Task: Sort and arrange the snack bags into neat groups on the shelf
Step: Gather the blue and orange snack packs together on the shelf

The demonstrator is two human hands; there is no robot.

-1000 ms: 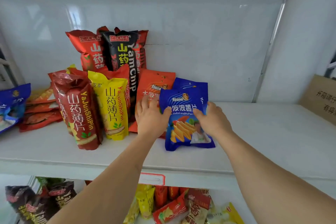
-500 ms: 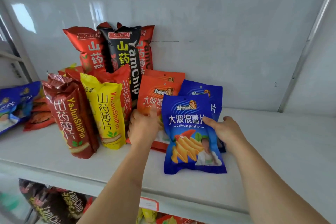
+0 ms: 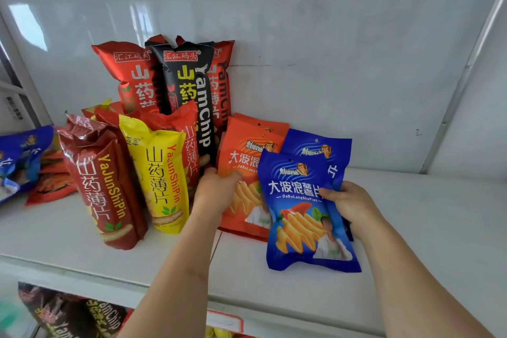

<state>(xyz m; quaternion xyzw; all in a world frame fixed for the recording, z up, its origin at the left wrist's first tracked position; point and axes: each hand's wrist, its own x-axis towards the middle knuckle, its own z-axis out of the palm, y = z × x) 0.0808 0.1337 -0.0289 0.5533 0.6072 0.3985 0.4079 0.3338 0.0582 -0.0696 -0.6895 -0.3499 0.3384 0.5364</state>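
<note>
Since a second ago, the front blue chip bag (image 3: pixel 307 217) slid nearer; my right hand (image 3: pixel 349 204) pinched its right edge, left hand (image 3: pixel 216 191) held the orange bag (image 3: pixel 244 173). Light, crinkly, crushable, so edges felt safest.

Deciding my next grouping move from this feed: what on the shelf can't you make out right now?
- Rear blue bag, head view: lower half hidden by the front blue bag and right hand.
- Orange bags: how many are stacked is unclear; left hand covers part of them.
- Left pile: cut off by the frame edge.
- Bags on the lower shelf: blurred and cropped.
</note>
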